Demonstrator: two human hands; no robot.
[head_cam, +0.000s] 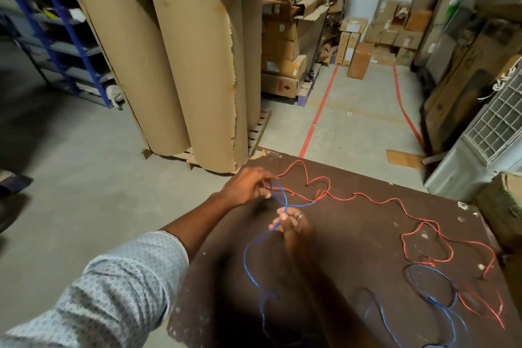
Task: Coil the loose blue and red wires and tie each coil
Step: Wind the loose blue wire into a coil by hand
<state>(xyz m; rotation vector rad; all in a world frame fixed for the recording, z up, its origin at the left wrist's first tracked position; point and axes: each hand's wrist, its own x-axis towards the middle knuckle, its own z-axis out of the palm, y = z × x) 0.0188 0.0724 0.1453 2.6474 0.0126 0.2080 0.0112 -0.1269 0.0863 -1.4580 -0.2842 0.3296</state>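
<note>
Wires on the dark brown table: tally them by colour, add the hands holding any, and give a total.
Thin blue insulated wire: 1 visible run, looping low right, possibly more
Thin red insulated wire: 1 visible run
Bare hands on the blue wire: 2, left hand and right hand
Total: 4

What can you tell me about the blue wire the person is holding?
The blue wire is thin, bendy and looks plastic-coated. Near the top it makes a small loop pinched between the left hand and the right hand. From the right hand it hangs in a long curve towards the dark brown table. More blue wire lies in loose rings on the table lower right, beside the red wire, which meets it near the hands. It is not coiled or tied yet.
</note>
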